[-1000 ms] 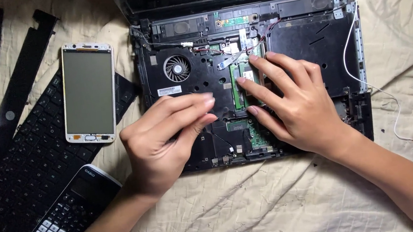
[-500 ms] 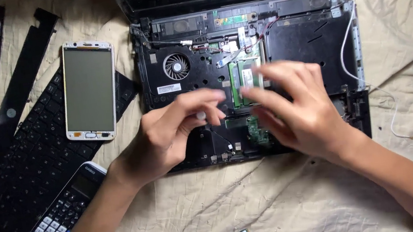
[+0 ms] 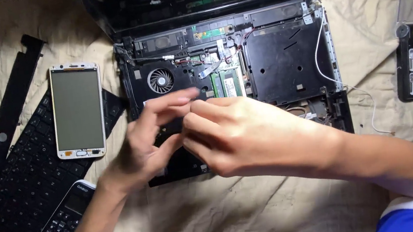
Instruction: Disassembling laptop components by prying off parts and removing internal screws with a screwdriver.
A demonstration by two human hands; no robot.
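Left hand (image 3: 153,140) and right hand (image 3: 244,132) meeting fingertip to fingertip above opened black laptop base (image 3: 285,60) on beige cloth (image 3: 296,206); grip unclear through blur. Near green memory module (image 3: 230,82), right of round fan (image 3: 161,80). White smartphone (image 3: 78,111) lying left on detached black keyboard (image 3: 22,198).

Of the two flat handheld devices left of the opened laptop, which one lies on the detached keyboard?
The white-framed phone, screen up on the black keyboard. The black calculator, nearer the left hand, sits by the keyboard's lower edge, partly on the cloth.
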